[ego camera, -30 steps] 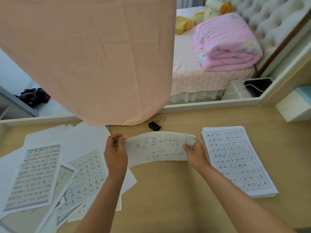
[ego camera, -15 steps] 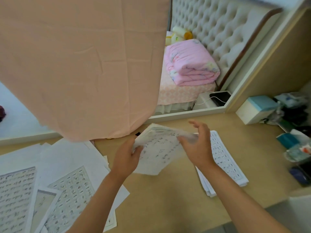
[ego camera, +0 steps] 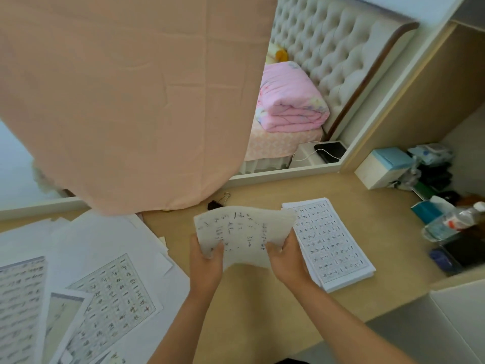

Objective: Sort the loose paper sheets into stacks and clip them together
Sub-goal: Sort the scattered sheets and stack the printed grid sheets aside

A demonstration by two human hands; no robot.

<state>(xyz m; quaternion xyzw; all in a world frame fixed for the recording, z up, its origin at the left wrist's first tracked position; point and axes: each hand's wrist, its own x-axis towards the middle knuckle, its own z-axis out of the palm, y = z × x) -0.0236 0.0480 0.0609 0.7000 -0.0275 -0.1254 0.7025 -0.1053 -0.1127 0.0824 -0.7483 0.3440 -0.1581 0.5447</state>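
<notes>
Holding a thin bundle of sheets (ego camera: 244,232) up over the desk (ego camera: 262,324), I reach both forearms forward side by side. My left hand (ego camera: 207,261) pinches the bundle's lower left corner, thumb on the face toward me and fingers curled behind. My right hand (ego camera: 286,261) grips the lower right edge the same way.

The bundle is off-white, bowed and wavy along its top edge, with sparse dark handwritten marks, and it hangs clear of the desk. Just to its right lies a squared-up stack (ego camera: 333,243) of printed grid pages, flat on the wood; from here my right hand partly covers its near left edge. To my left, loose sheets (ego camera: 105,258) lie spread and overlapping at odd angles, some blank, some printed. A black binder clip (ego camera: 219,202) sits on the desk just beyond the bundle, beside the hem of a hanging peach cloth (ego camera: 131,101).

At the far right stands a white box with a pale blue top (ego camera: 385,166); I cannot tell what it holds. Near it a clear plastic bottle (ego camera: 451,224) lies tilted among jumbled items.
</notes>
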